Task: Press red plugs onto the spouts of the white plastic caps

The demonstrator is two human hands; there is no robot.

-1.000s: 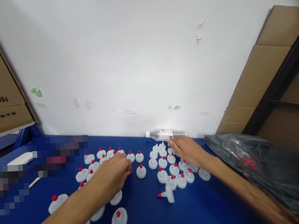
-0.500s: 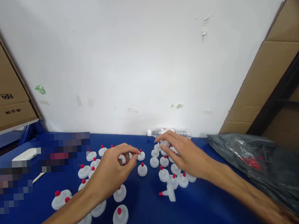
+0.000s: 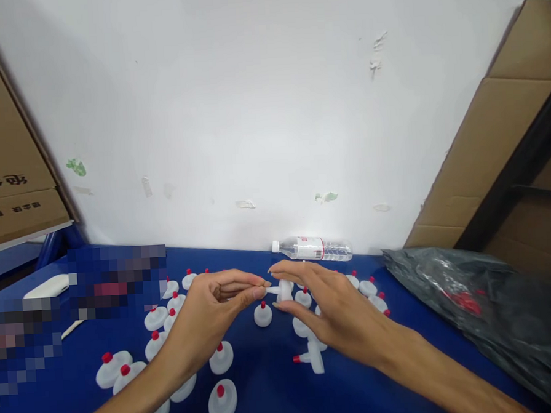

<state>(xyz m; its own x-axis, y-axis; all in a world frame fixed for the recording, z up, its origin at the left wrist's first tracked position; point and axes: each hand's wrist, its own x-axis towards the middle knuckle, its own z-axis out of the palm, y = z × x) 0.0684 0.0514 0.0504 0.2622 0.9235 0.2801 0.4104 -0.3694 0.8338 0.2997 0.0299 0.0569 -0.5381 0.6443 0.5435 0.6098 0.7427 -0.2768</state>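
Observation:
Between the thumb and fingers of my right hand (image 3: 329, 299) is a white plastic nozzle cap (image 3: 285, 291), tipped sideways with its thin spout pointing left. My left hand (image 3: 231, 295) pinches right at the spout's end; whatever small piece is in its fingertips is hidden. Just below stands a white nozzle cap with a red tip (image 3: 263, 316). Another red-tipped cap (image 3: 315, 357) lies on its side under my right hand. Several similar caps, partly covered by my right hand, stand around it, and more stand around my left forearm, such as a large one (image 3: 222, 404).
A clear plastic bottle (image 3: 310, 248) lies along the wall at the back of the blue table (image 3: 266, 379). At right sits a dark plastic bag (image 3: 494, 318) with small red pieces on it. Cardboard (image 3: 479, 140) leans on the right; a carton (image 3: 14, 152) stands at left.
My right hand has come left from the group of caps with a nozzle cap in it. The spout now meets my left fingertips, and the bottle shows more fully.

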